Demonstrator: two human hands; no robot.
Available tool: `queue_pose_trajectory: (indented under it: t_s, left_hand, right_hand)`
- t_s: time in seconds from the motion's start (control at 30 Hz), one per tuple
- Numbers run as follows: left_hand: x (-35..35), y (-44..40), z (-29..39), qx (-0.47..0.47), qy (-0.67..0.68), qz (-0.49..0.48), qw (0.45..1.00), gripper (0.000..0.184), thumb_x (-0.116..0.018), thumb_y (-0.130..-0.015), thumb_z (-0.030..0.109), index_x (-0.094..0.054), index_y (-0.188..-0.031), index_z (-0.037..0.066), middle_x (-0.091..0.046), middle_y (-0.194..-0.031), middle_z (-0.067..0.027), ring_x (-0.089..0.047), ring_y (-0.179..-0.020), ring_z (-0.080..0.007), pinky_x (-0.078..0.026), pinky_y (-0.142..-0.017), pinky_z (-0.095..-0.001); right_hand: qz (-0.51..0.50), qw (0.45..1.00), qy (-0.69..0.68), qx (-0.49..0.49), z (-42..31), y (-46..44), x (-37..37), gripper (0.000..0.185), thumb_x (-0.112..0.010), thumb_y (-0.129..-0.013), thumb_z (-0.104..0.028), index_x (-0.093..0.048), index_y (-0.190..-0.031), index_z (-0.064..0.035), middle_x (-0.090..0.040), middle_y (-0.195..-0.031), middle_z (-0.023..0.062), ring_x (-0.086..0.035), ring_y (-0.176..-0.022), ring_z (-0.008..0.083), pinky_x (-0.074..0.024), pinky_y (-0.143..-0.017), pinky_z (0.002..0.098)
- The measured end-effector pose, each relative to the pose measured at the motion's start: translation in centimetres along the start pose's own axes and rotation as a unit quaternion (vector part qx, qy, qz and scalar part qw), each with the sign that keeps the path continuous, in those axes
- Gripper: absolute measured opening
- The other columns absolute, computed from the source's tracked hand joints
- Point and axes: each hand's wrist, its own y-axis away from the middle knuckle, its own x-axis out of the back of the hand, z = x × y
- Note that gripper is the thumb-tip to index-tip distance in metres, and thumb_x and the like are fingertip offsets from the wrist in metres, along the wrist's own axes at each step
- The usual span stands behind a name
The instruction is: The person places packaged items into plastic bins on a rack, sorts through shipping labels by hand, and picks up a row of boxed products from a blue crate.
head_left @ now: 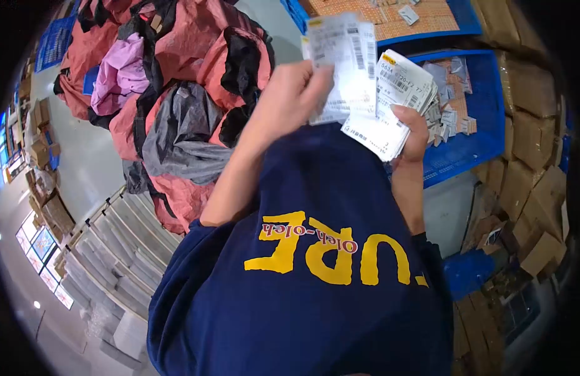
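Observation:
My left hand [296, 100], slightly blurred, is closed on a few white shipping labels [343, 53] printed with barcodes. My right hand [413, 135] grips a thicker stack of similar labels [390, 94], its thumb lying on the near right corner. The two bunches meet or overlap in front of my chest, and their lower edges are close to my navy shirt. Beyond my right hand is a blue crate [484, 144] with small packets and cards [449, 116] in it.
Pink, black and grey fabric [196, 50] is heaped at the upper left. A second blue crate [468, 15] with orange-patterned contents is at the top. Cardboard boxes [534, 100] line the right side. White wrapped rolls or panels [130, 232] stand at lower left.

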Motion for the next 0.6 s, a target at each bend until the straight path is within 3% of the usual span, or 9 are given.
queue_pose_trajectory:
  t_s: [0.1, 0.27, 0.47, 0.6]
  left_hand:
    - [1.7, -3.3, 1.0, -0.001, -0.002, 0.103, 0.995, 0.031, -0.063, -0.091, 0.019, -0.062, -0.076, -0.009, -0.06, -0.059, -0.0098, -0.047, -0.045, -0.0141, -0.038, -0.041, -0.0274]
    - [2.9, -5.5, 1.0, -0.028, 0.017, 0.139, 0.99, 0.03, -0.065, -0.091, 0.019, -0.065, -0.078, -0.008, -0.06, -0.058, -0.0073, -0.049, -0.046, -0.0109, -0.037, -0.041, -0.0239]
    - [3.2, -4.2, -0.8, -0.017, 0.107, 0.08, 0.991, 0.031, -0.066, -0.091, 0.021, -0.066, -0.08, -0.007, -0.06, -0.058, -0.0052, -0.049, -0.046, -0.0086, -0.037, -0.041, -0.0221]
    - [4.4, -2.4, -2.8, 0.001, 0.154, 0.077, 0.985, 0.031, -0.065, -0.093, 0.021, -0.067, -0.08, -0.007, -0.059, -0.058, -0.0041, -0.047, -0.046, -0.0068, -0.035, -0.04, -0.021]
  right_hand:
    - [-0.014, 1.0, 0.01, -0.004, -2.3, -3.1, -1.8, 0.079, -0.045, -0.073, -0.001, -0.031, -0.15, -0.0066, -0.045, -0.144, 0.0251, -0.052, -0.127, 0.0394, -0.0489, -0.1, 0.0507]
    - [-0.081, 0.996, 0.005, -0.03, -3.5, -5.8, -1.6, 0.078, -0.047, -0.073, -0.004, -0.032, -0.15, -0.0078, -0.043, -0.145, 0.0256, -0.051, -0.128, 0.0391, -0.0448, -0.104, 0.0532]
    - [-0.028, 0.998, 0.06, 0.023, -1.0, -3.4, -3.2, 0.077, -0.047, -0.075, -0.005, -0.031, -0.15, -0.0069, -0.045, -0.144, 0.0261, -0.05, -0.129, 0.0389, -0.0466, -0.102, 0.0537]
    - [-0.11, 0.992, -0.033, 0.055, 1.0, -1.6, -5.1, 0.073, -0.048, -0.077, -0.005, -0.033, -0.148, -0.0044, -0.05, -0.139, 0.0258, -0.055, -0.124, 0.0384, -0.0525, -0.096, 0.0487]
